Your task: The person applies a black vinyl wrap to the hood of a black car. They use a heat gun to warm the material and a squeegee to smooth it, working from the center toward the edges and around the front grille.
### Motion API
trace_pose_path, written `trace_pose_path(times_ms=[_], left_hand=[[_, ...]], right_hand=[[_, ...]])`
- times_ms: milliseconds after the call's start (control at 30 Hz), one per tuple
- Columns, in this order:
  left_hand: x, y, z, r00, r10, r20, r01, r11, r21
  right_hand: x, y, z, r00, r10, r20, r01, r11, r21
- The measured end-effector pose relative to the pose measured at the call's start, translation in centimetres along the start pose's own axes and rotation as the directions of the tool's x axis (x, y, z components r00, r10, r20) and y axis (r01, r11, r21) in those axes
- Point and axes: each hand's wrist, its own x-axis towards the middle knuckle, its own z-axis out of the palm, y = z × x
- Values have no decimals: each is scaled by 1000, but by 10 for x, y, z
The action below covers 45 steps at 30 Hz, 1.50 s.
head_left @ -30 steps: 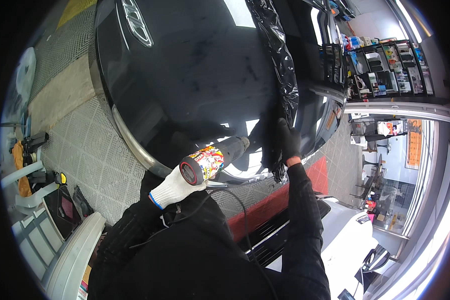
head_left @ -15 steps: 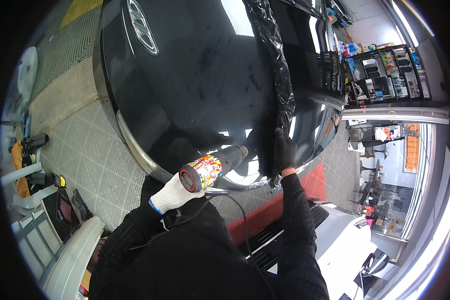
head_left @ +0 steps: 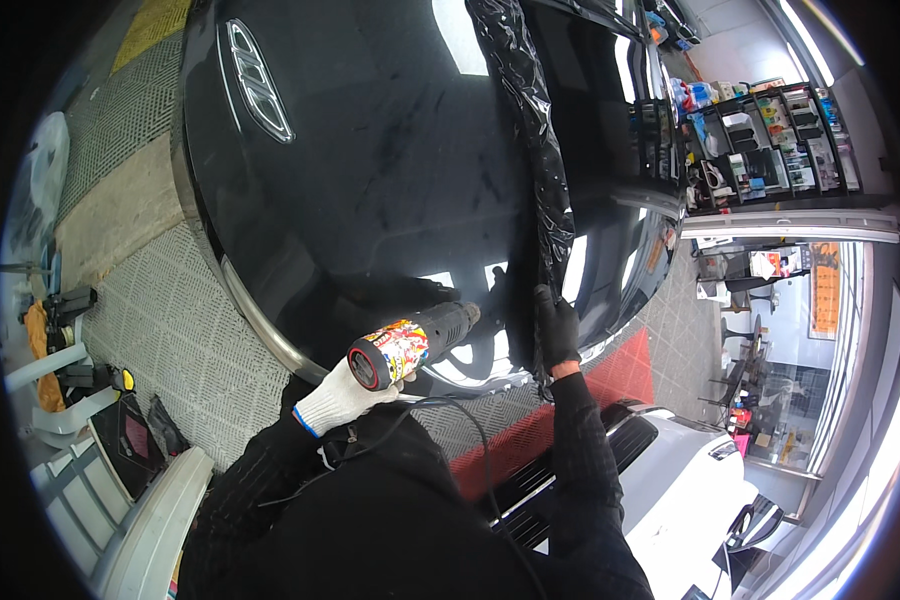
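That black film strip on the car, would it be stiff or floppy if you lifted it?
Probably floppy: the film lies crinkled and folded along the car. It looks thin, so likely light. Its glossy wrinkles suggest it could be slippery and crease easily; the right hand presses its lower end while the left hand aims a heat gun there.

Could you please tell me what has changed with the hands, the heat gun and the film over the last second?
Little changed. The right hand, in a black glove, slid slightly down the edge of the black film toward the lower rim of the car hood. The left hand, in a white glove, kept hold of the heat gun, whose nozzle stayed aimed at the film beside the right hand. The cord still trails down.
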Motion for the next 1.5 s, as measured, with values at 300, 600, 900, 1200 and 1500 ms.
trace_pose_path(times_ms=[300,600,900,1200,1500], left_hand=[[15,-2,-11,999,31,-27,-31,1000,7],[20,-20,-18,994,78,-81,-63,984,169],[28,-32,-24,999,-22,-42,30,982,185],[32,-51,-27,999,6,-53,4,979,203],[28,-52,-29,996,79,-48,-73,990,124]], right_hand=[[55,-26,22,953,-66,-295,-19,960,-279],[113,-45,31,905,31,-423,-173,938,-301],[129,-11,12,948,-315,-50,271,878,-394],[124,-27,7,996,-77,47,83,986,-141],[104,-40,-2,985,-97,145,81,990,114]])
